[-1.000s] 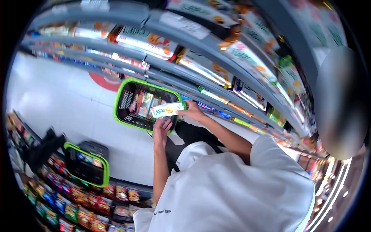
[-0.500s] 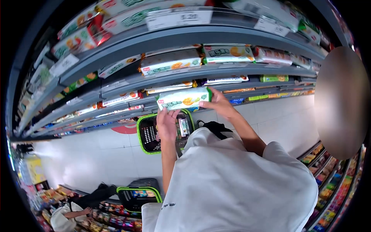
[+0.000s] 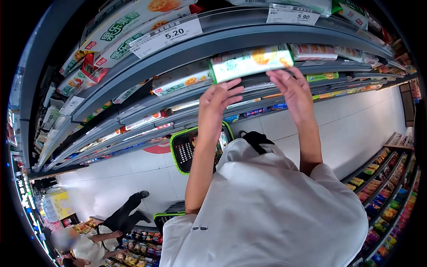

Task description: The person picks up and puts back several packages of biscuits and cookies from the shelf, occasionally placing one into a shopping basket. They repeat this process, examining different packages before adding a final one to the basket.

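A white and green biscuit pack [image 3: 252,63] with orange biscuit pictures lies at the front of a shelf, beside a similar white pack [image 3: 184,80] on its left. My left hand [image 3: 218,100] is just below the pack's left end, fingers apart. Under its right end is my right hand [image 3: 291,91], its fingers spread and close to the wrapper. Whether the fingertips still touch the pack is hard to tell. Neither hand is wrapped round anything.
Price labels [image 3: 167,36] line the shelf edge [image 3: 240,29] above. A green-rimmed basket [image 3: 178,153] stands on the floor below my left arm. Another person [image 3: 100,236] is at lower left near snack shelves. More stocked shelves [image 3: 382,196] curve along the right.
The biscuit pack has moved up from between my hands to the shelf. Both hands have risen with it and their fingers have opened. The other person at lower left shows more fully.
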### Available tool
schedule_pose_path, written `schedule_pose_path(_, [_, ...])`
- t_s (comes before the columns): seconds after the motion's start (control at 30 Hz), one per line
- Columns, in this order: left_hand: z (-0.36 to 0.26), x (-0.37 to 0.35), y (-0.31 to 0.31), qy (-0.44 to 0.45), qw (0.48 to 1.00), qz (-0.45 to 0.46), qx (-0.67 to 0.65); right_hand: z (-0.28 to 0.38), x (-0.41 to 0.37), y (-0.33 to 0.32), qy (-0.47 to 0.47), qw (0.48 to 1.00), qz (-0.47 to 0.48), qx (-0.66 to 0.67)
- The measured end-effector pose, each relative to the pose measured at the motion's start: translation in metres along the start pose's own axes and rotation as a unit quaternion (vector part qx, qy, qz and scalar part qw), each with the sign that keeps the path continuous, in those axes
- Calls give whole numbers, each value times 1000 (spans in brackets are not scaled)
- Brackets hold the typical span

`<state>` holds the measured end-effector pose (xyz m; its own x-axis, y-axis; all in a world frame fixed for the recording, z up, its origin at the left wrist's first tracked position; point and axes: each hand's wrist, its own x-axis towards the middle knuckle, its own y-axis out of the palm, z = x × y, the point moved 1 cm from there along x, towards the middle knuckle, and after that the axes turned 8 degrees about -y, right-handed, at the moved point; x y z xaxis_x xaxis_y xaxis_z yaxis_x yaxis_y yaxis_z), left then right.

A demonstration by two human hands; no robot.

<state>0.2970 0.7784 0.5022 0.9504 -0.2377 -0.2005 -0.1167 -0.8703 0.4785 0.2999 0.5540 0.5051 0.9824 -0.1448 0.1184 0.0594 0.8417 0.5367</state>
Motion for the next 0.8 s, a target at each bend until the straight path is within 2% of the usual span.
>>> schedule_pose_path(0.1, [-11,7,17,-30,999,5,42,6,2,0,-35,998,-23,36])
schedule_pose_path(0.27, [-13,19,24,-24,997,12,70,2,2,-8,-13,998,-51,42])
schedule_pose_path(0.43, [-12,17,22,-48,988,-62,130,6,1,5,-51,997,-37,-50])
schedule_pose_path(0.57, [-15,17,26,-62,986,-91,128,-3,3,10,-43,997,-30,-54])
schedule_pose_path(0.63, [-16,18,26,-119,983,-60,127,-6,2,10,-39,998,-36,-42])
schedule_pose_path(0.8, [-16,33,22,-152,984,-10,94,-10,4,16,-52,998,-29,-38])
